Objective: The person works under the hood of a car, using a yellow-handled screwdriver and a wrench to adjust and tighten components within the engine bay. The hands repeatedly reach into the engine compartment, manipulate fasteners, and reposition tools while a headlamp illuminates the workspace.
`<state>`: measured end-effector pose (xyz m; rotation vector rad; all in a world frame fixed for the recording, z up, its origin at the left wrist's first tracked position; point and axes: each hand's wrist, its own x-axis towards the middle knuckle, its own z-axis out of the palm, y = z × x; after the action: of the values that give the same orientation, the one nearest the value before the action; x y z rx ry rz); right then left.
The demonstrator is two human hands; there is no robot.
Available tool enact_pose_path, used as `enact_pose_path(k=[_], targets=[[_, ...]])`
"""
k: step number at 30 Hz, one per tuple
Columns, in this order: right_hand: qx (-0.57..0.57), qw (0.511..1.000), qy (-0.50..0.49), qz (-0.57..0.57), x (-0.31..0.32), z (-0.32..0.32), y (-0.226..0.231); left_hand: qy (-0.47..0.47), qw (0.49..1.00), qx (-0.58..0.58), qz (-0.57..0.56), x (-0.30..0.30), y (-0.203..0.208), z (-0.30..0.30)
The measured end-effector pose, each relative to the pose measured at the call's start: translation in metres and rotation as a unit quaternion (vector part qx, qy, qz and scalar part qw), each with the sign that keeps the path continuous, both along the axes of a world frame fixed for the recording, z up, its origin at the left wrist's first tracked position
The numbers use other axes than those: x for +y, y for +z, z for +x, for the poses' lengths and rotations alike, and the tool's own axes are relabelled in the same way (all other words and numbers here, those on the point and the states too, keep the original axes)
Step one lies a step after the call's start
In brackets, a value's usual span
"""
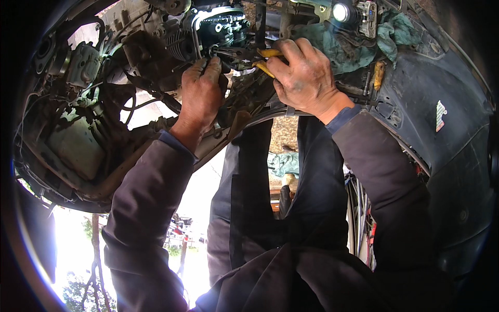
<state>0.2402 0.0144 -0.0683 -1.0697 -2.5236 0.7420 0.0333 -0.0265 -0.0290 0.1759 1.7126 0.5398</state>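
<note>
My right hand [306, 78] is closed around the yellow handles of a pair of pliers [267, 53]. Their dark jaws point left, toward a small fitting beside the lit metal engine part [221, 26]. Just below the jaws, my left hand [201, 93] reaches up among the dark parts, its fingers bent close together near the plier tips. Whatever those fingers pinch is hidden in shadow behind them.
Green rags [332, 49] lie over parts at the upper right, by a shining work light [344, 13]. A yellow-handled tool [379, 75] rests beside the dark fender panel [442, 104]. Hoses and brackets crowd the left, above the curved front frame [125, 177].
</note>
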Motion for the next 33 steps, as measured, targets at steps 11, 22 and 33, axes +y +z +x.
enact_pose_path(k=[11, 22, 33], targets=[[-0.018, 0.998, 0.055, 0.008, 0.016, 0.003, -0.005, -0.007, 1.000, -0.016, 0.011, -0.002, -0.002, -0.001], [-0.041, 0.997, 0.062, -0.015, 0.016, 0.003, -0.011, -0.001, 1.000, -0.019, 0.004, 0.000, 0.002, 0.000], [-0.030, 0.991, 0.125, 0.045, 0.042, 0.006, -0.017, -0.010, 1.000, -0.003, -0.021, 0.004, 0.005, -0.002]])
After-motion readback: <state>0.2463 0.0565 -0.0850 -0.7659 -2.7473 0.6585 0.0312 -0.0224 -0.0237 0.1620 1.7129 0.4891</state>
